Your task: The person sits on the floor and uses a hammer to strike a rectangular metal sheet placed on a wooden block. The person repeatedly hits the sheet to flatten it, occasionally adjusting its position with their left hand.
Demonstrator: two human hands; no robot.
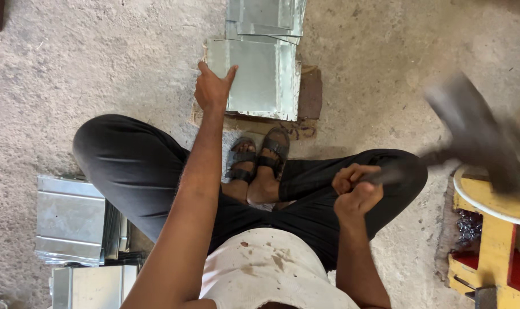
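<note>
Seated worker steadies a sheet-metal piece, hammer raised.

Left hand (212,87) rests spread on the near-left edge of the folded metal sheet (254,77), which lies on the floor beyond the sandalled feet. Right hand (357,186) is clenched round the handle of the hammer (471,134), blurred out at right. Advice: keep fingers away from the strike line and press the sheet flat.
</note>
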